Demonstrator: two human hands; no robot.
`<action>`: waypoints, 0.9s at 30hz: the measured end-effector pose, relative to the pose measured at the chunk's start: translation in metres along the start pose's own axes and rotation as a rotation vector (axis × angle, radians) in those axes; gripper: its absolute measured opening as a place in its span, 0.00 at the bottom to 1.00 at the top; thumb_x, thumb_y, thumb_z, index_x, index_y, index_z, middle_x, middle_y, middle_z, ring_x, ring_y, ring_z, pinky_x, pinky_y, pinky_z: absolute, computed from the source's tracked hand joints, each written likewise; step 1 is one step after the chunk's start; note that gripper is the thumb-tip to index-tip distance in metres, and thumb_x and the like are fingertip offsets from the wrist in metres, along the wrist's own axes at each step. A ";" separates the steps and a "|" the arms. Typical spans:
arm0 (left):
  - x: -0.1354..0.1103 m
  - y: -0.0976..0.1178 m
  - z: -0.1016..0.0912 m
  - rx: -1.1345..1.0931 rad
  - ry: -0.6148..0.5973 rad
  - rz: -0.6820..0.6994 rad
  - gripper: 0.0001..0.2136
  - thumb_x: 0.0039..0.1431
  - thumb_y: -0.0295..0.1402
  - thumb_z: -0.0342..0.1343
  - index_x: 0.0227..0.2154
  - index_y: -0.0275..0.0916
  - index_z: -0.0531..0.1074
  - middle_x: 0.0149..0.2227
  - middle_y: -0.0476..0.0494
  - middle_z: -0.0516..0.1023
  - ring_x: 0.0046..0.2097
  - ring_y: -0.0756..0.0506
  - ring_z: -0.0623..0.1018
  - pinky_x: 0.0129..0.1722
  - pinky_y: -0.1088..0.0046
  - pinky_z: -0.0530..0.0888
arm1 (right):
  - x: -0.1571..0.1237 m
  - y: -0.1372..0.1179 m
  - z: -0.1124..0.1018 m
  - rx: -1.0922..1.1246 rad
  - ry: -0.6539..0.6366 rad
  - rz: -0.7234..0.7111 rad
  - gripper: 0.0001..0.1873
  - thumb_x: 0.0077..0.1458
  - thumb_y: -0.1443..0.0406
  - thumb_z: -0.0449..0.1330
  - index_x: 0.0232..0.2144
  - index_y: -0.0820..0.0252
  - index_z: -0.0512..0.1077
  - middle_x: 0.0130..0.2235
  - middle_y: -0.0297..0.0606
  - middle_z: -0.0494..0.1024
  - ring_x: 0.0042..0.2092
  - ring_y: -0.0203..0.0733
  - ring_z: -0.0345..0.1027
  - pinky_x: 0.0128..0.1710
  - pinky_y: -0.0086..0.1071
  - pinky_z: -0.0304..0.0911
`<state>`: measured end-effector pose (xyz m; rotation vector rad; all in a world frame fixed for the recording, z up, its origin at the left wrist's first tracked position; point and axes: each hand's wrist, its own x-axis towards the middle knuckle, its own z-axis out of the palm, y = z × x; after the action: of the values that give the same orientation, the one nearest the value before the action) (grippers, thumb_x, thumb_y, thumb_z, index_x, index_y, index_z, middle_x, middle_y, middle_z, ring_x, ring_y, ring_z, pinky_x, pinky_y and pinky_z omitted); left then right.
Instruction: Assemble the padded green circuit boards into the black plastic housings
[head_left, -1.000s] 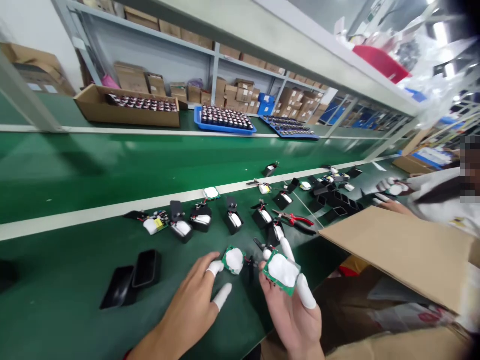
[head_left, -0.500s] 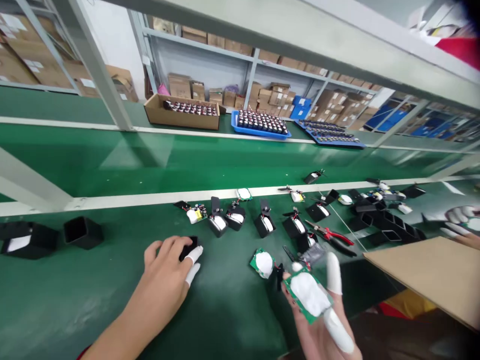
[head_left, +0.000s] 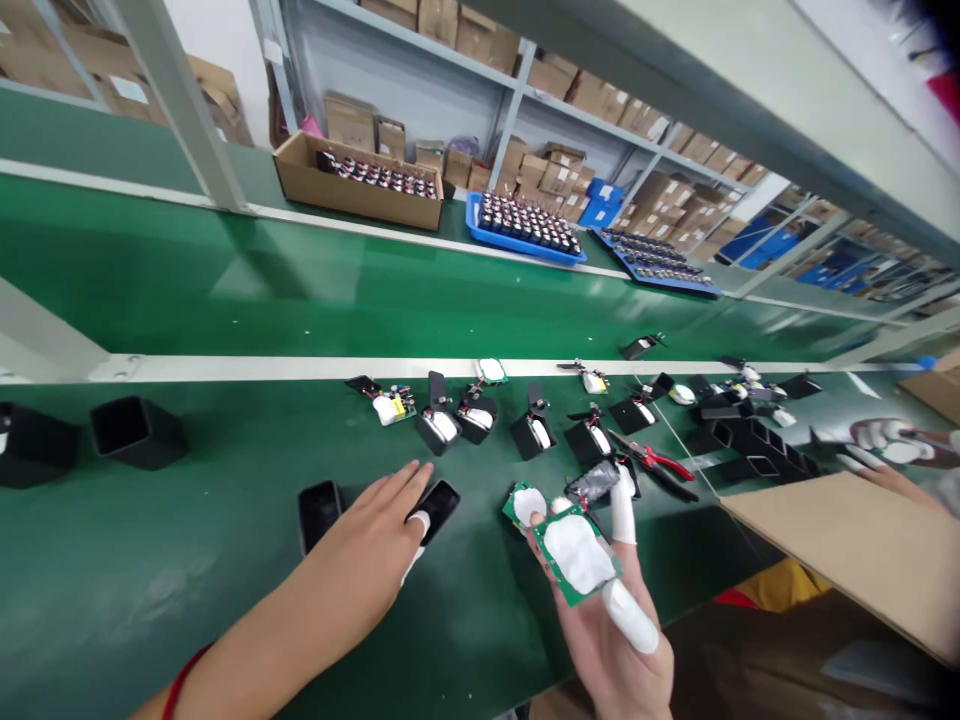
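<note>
My left hand (head_left: 379, 535), with white finger cots, grips a small open-topped black plastic case (head_left: 439, 508) low over the green bench. Another black case (head_left: 320, 512) sits just left of that hand, partly covered by it. My right hand (head_left: 615, 620), palm up and also with white finger cots, holds a green circuit board (head_left: 576, 552) bearing a large white pad. A second green board with a white pad (head_left: 525, 503) lies right behind it, partly hidden. A clear-grey plastic bag (head_left: 594, 482) rests beyond my right fingertips.
Several black cases with boards partly inside stand along the back, one here (head_left: 533, 436). Red-handled pliers (head_left: 660, 465) lie to their right. A tan board (head_left: 832, 545) juts in at right, near a co-worker's gloved hand (head_left: 881, 435). Larger black cases (head_left: 139, 432) stand at left.
My left hand has moved right with a black case, and another case now shows to its left. My right hand has shifted left with the circuit board. The view has tilted.
</note>
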<state>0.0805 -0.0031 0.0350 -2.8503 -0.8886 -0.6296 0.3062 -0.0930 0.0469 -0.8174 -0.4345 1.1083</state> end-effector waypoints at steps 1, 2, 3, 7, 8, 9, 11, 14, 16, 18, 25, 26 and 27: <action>0.004 0.001 -0.003 -0.007 -0.025 0.016 0.18 0.41 0.13 0.42 0.27 0.27 0.77 0.53 0.18 0.73 0.57 0.28 0.74 0.49 0.53 0.77 | -0.001 0.000 -0.002 -0.018 -0.040 -0.017 0.48 0.49 0.60 0.70 0.68 0.35 0.55 0.32 0.38 0.76 0.40 0.44 0.76 0.37 0.38 0.73; 0.008 0.003 -0.005 -0.029 -0.099 0.006 0.19 0.43 0.13 0.42 0.29 0.27 0.78 0.51 0.17 0.73 0.56 0.28 0.75 0.48 0.53 0.77 | -0.001 0.001 -0.005 -0.056 -0.078 -0.027 0.53 0.51 0.61 0.70 0.71 0.35 0.47 0.34 0.36 0.75 0.40 0.40 0.75 0.39 0.34 0.72; 0.011 0.008 -0.006 -0.068 -0.211 -0.041 0.19 0.46 0.13 0.42 0.31 0.26 0.79 0.52 0.17 0.73 0.56 0.27 0.74 0.49 0.52 0.77 | -0.002 0.002 -0.009 -0.101 -0.104 -0.028 0.56 0.51 0.60 0.70 0.72 0.37 0.41 0.37 0.37 0.76 0.42 0.39 0.75 0.40 0.32 0.72; 0.007 0.032 0.003 -0.386 -0.538 -0.351 0.18 0.64 0.24 0.44 0.52 0.31 0.73 0.65 0.26 0.61 0.55 0.37 0.76 0.55 0.57 0.75 | -0.004 0.005 -0.026 -0.248 -0.221 0.022 0.61 0.54 0.59 0.69 0.71 0.34 0.29 0.57 0.47 0.71 0.50 0.46 0.72 0.49 0.46 0.68; 0.003 0.036 0.008 -0.452 -0.461 -0.394 0.20 0.66 0.28 0.45 0.59 0.33 0.68 0.67 0.28 0.56 0.57 0.39 0.76 0.55 0.59 0.75 | -0.004 0.006 -0.027 -0.260 -0.237 0.022 0.61 0.54 0.59 0.68 0.71 0.33 0.28 0.58 0.48 0.69 0.50 0.47 0.72 0.49 0.48 0.68; 0.000 0.038 0.013 -0.501 -0.384 -0.407 0.25 0.66 0.32 0.46 0.66 0.34 0.59 0.70 0.29 0.50 0.60 0.39 0.73 0.56 0.60 0.74 | -0.005 0.007 -0.028 -0.276 -0.254 0.024 0.60 0.55 0.60 0.68 0.71 0.33 0.28 0.58 0.48 0.69 0.50 0.47 0.73 0.49 0.49 0.68; -0.004 0.036 0.022 -0.582 -0.356 -0.407 0.37 0.66 0.36 0.47 0.73 0.37 0.38 0.72 0.32 0.42 0.69 0.39 0.60 0.62 0.58 0.68 | -0.006 0.008 -0.023 -0.290 -0.225 0.030 0.60 0.54 0.60 0.69 0.71 0.32 0.30 0.59 0.47 0.69 0.51 0.48 0.73 0.50 0.48 0.68; -0.001 0.029 0.030 -0.769 -0.530 -0.450 0.37 0.66 0.37 0.44 0.74 0.38 0.36 0.73 0.39 0.43 0.73 0.41 0.48 0.68 0.56 0.58 | -0.010 0.010 -0.005 -0.217 -0.006 0.070 0.67 0.43 0.59 0.76 0.71 0.36 0.36 0.58 0.47 0.69 0.54 0.49 0.71 0.51 0.46 0.68; 0.002 0.027 0.035 -0.877 -0.513 -0.499 0.34 0.66 0.37 0.47 0.73 0.38 0.46 0.71 0.40 0.49 0.71 0.40 0.53 0.69 0.57 0.58 | -0.011 0.011 0.009 -0.171 0.116 0.076 0.70 0.37 0.60 0.78 0.72 0.37 0.39 0.56 0.44 0.72 0.53 0.49 0.72 0.53 0.45 0.68; 0.004 0.028 0.038 -0.930 -0.450 -0.527 0.34 0.64 0.38 0.50 0.71 0.36 0.51 0.68 0.36 0.56 0.69 0.38 0.60 0.68 0.56 0.59 | -0.011 0.014 0.019 -0.179 0.128 0.068 0.72 0.36 0.61 0.78 0.72 0.38 0.37 0.52 0.41 0.75 0.52 0.47 0.73 0.55 0.45 0.66; 0.005 0.029 0.036 -0.963 -0.380 -0.506 0.29 0.63 0.35 0.51 0.65 0.29 0.58 0.50 0.31 0.67 0.40 0.43 0.71 0.45 0.59 0.73 | -0.005 0.031 0.011 -0.416 -0.091 0.089 0.65 0.47 0.63 0.75 0.70 0.44 0.33 0.57 0.36 0.74 0.63 0.42 0.63 0.70 0.49 0.41; 0.005 0.029 0.035 -0.979 -0.351 -0.495 0.27 0.63 0.34 0.52 0.64 0.30 0.59 0.47 0.34 0.68 0.38 0.44 0.70 0.44 0.61 0.73 | -0.005 0.033 0.006 -0.457 -0.150 0.064 0.61 0.52 0.62 0.72 0.70 0.42 0.32 0.59 0.36 0.72 0.64 0.40 0.61 0.71 0.50 0.39; 0.006 0.028 0.034 -0.991 -0.324 -0.486 0.27 0.62 0.32 0.53 0.63 0.31 0.60 0.44 0.36 0.67 0.38 0.45 0.69 0.43 0.63 0.73 | -0.005 0.033 0.001 -0.489 -0.209 0.038 0.59 0.57 0.62 0.69 0.71 0.39 0.29 0.61 0.35 0.70 0.65 0.39 0.60 0.71 0.50 0.39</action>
<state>0.1127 -0.0162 0.0073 -3.6804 -1.7667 -0.8460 0.2831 -0.0902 0.0227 -1.1426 -0.8902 1.1439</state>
